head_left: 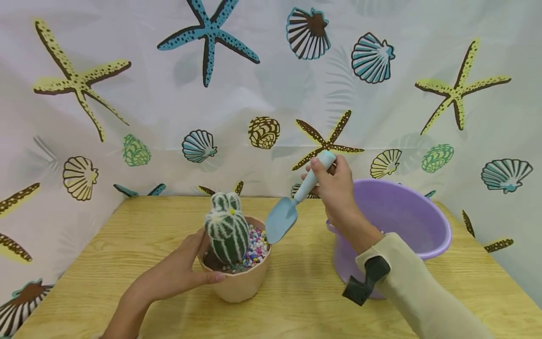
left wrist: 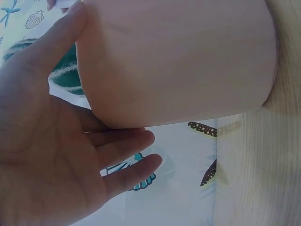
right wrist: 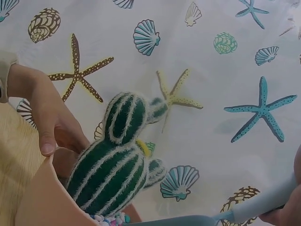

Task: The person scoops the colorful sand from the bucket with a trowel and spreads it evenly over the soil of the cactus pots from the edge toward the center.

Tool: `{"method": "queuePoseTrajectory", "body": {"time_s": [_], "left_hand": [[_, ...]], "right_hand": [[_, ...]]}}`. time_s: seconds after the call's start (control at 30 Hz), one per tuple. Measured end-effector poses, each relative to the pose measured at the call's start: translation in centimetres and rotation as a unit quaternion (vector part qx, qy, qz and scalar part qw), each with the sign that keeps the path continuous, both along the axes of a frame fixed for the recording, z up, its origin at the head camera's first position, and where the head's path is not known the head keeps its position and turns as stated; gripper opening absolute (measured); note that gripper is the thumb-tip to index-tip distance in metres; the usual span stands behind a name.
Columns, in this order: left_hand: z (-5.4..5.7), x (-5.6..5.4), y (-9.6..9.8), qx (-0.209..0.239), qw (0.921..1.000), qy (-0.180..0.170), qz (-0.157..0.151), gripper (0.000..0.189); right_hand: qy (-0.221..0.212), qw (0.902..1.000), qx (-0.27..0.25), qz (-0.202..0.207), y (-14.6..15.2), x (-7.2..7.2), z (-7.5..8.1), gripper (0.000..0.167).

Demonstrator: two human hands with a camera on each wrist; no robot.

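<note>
A fuzzy green-and-white toy cactus stands, leaning slightly, in a peach flowerpot. Multicoloured pebbles lie around its right side; brown shows on the left. My left hand holds the pot from the left, thumb at the front rim and fingers round the far side. In the left wrist view the pot's wall fills the space beside the palm. My right hand grips a light blue trowel by its handle, blade pointing down at the pot's right rim. The right wrist view cuts off most of that hand.
A purple bucket with a wide flared rim stands right of the pot, behind the right forearm. Both rest on a wooden table. A white sheet printed with starfish and shells hangs behind. A black strap mount sits on the right wrist.
</note>
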State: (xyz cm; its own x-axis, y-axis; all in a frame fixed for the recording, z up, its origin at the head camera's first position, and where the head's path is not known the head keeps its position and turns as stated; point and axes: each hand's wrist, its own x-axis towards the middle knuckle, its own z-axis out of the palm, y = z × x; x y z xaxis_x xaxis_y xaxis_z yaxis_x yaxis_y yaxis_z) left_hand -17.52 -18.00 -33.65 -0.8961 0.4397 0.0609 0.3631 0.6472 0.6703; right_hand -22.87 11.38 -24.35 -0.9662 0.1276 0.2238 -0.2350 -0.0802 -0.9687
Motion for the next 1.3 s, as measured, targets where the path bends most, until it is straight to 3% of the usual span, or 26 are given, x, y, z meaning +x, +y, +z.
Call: {"method": "queuePoseTrajectory", "body": {"time_s": [0.37, 0.67, 1.0, 1.3], "left_hand": [[0.2, 0.0, 0.1, -0.005, 1.0000, -0.001, -0.005, 0.111], [0.6, 0.5, 0.8, -0.035, 0.9989, -0.031, 0.008, 0.115], [0.5, 0.5, 0.7, -0.055, 0.9981, -0.024, 0.016, 0.116], [0.5, 0.5, 0.8, -0.067, 0.9974, -0.011, 0.024, 0.116]], "right_hand": [[0.035, 0.9993, 0.003, 0.010, -0.6, 0.2, -0.4, 0.020], [0.005, 1.0000, -0.002, 0.002, -1.0, 0.1, -1.8, 0.029], [0.015, 0.9997, -0.016, 0.011, -0.7, 0.3, -1.1, 0.027], [0.016, 0.9993, -0.028, 0.020, -1.1, 0.3, -2.7, 0.025]]}}
